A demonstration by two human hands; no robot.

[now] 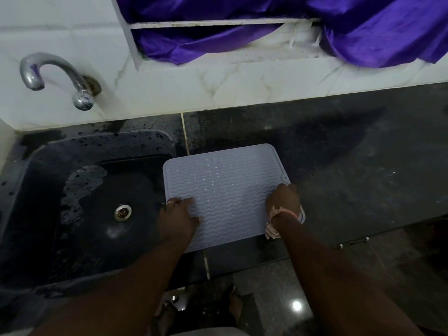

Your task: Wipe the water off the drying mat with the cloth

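Fingers (188, 202) of left hand (178, 218) flat on drying mat (225, 185), right hand (283, 198) gripping its edge

Two bare forearms reach in from the bottom edge, with no sleeves in sight. The left hand (180, 214) wears a thin, pale metallic ring (170, 202) on one finger. The right hand (283, 200) has a pale pink thread band (283, 212) tied round the wrist, its loose, frayed ends hanging at the inner side. Below, between the arms, two feet (235, 302) show on the glossy floor; they are dim and partly hidden, so any footwear cannot be made out.
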